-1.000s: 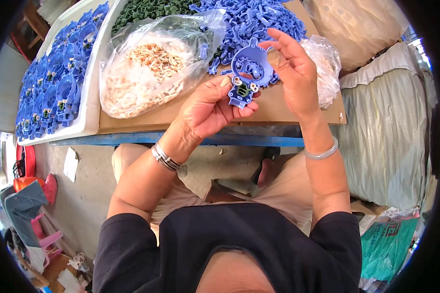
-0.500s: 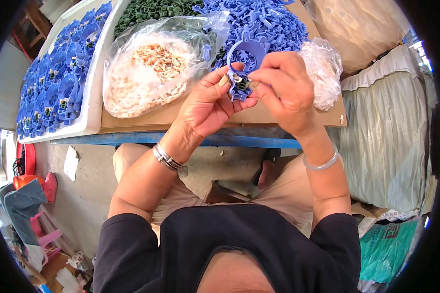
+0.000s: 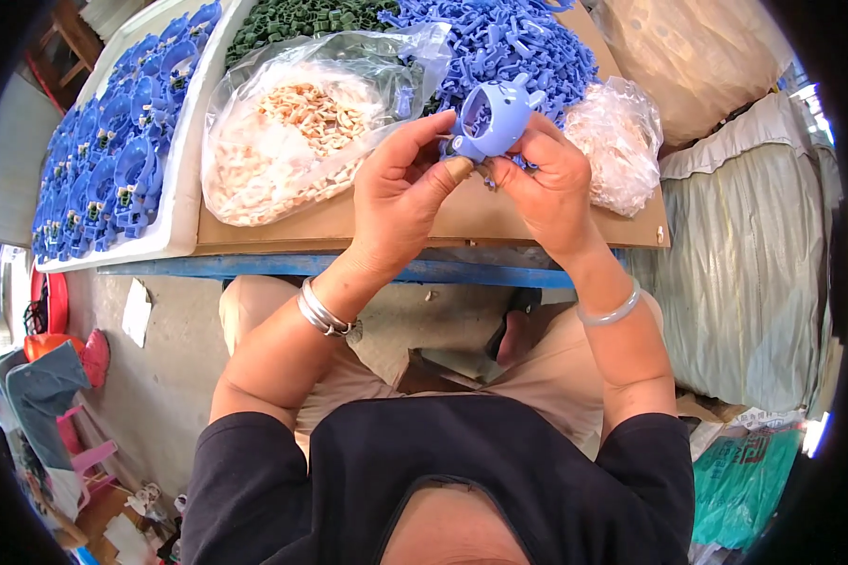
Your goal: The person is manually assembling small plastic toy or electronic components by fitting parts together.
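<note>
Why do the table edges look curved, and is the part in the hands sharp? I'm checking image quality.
Head view: the fisheye lens bows the blue table edge and leaves black corners. Bright, even daylight; glare on the clear bag. The blue plastic part between left hand and right hand is sharp, with no motion blur.
</note>
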The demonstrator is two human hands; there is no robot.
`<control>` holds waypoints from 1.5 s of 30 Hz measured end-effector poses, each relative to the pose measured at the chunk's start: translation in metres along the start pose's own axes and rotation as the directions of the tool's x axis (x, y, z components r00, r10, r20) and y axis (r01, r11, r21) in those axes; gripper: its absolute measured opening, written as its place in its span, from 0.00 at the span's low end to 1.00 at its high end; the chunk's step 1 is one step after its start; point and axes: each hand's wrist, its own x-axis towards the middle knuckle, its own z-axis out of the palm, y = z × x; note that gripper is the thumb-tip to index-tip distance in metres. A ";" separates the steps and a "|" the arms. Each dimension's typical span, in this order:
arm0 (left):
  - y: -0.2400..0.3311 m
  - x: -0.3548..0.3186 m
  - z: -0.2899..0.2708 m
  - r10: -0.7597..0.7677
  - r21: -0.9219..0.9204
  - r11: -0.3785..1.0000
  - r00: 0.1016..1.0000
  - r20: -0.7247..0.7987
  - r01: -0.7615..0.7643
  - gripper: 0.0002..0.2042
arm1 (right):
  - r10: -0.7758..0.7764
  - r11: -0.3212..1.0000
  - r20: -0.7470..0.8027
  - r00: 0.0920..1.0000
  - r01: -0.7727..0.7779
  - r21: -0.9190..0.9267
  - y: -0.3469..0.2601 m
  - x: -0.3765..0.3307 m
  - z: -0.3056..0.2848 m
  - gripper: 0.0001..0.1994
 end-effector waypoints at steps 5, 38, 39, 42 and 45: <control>-0.006 -0.001 0.000 0.192 0.167 0.968 0.981 -0.026 -0.185 0.19 | 0.065 0.995 -0.001 0.998 -0.064 0.074 0.001 -0.003 0.007 0.06; 0.004 0.014 -0.013 -0.473 -0.640 0.550 0.831 0.291 0.537 0.12 | 0.248 0.945 0.012 0.969 -0.245 0.217 0.012 0.006 -0.003 0.23; 0.004 0.014 -0.012 -0.473 -0.640 0.549 0.831 0.291 0.537 0.12 | 0.240 0.951 0.022 0.971 -0.239 0.196 0.010 0.006 -0.003 0.23; 0.004 0.012 -0.010 -0.442 -0.588 0.629 0.856 0.268 0.509 0.11 | 0.233 0.943 0.034 0.972 -0.234 0.238 0.008 0.007 0.000 0.24; 0.001 0.010 -0.008 -0.440 -0.599 0.630 0.863 0.249 0.494 0.11 | 0.233 0.930 -0.013 0.972 -0.219 0.293 0.006 0.007 0.004 0.21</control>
